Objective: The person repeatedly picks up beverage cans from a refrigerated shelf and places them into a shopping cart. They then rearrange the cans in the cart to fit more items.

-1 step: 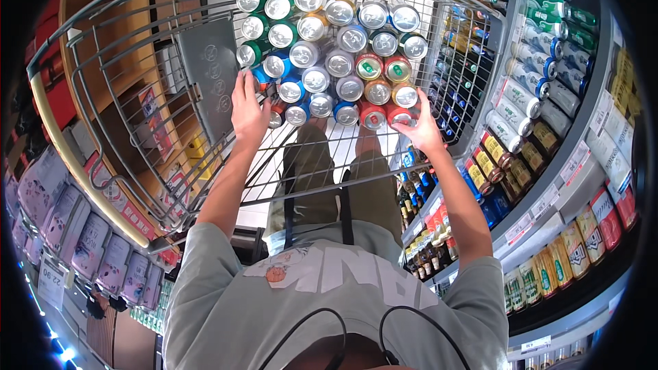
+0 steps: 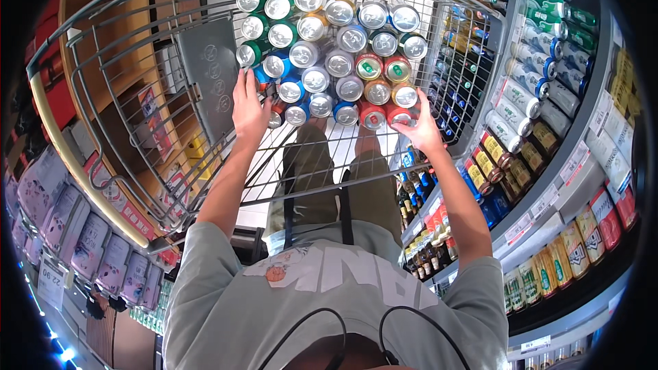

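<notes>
A closely packed block of upright drink cans [image 2: 339, 64] fills part of a wire shopping cart [image 2: 301, 195] in front of me. Green, blue, gold, silver and red sides show below the silver tops. At the block's near left corner, my left hand [image 2: 251, 113] lies with fingers stretched along the outer cans and thumb apart. My right hand [image 2: 423, 129] wraps the near right corner, its thumb over a red can [image 2: 397, 114] and its fingers along the outside. Two red cans with green tabs [image 2: 369, 66] stand further in. The fingertips' undersides are hidden.
Refrigerated shelves of cans [image 2: 524, 99] and bottles run along the right. A grey plastic flap [image 2: 209, 72] stands inside the cart, left of the cans. The cart's pale handle [image 2: 82, 164] curves down the left side, near wooden shelves [image 2: 103, 41] and hanging lilac packs [image 2: 113, 264].
</notes>
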Demonstrator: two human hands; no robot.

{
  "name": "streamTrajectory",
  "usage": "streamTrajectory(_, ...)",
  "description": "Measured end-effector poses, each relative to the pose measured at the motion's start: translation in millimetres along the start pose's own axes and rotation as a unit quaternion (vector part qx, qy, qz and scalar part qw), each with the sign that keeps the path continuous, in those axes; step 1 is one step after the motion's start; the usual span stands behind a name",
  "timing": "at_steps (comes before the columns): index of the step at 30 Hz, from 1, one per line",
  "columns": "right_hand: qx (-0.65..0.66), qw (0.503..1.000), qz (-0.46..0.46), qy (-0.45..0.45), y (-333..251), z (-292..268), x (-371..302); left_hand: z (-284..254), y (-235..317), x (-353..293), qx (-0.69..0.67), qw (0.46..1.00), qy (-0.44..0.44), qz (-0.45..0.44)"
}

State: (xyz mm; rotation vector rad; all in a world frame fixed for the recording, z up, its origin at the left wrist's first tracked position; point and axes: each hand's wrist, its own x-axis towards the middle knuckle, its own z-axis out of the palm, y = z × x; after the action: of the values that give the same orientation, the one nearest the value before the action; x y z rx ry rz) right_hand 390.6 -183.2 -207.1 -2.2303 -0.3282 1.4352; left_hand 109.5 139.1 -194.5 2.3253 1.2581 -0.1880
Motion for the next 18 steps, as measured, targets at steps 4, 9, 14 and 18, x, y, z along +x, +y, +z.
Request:
streamTrajectory(4,-0.014,1.0,-0.003,0.021,1,0,-1,17,-19,11,0.063,0.997,-0.003,0.037)
streamTrajectory(9,-0.003,1.0,0.013,-0.008,-2,-1,1,25,-35,16,0.04,0.995,-0.025,0.087)
streamTrajectory(14,0.015,1.0,0.018,-0.009,6,0,4,9,-26,23,0.037,0.991,-0.116,0.057)
streamTrajectory(18,0.026,0.999,0.022,-0.009,5,2,4,2,-18,24,0.047,0.988,-0.136,0.051)
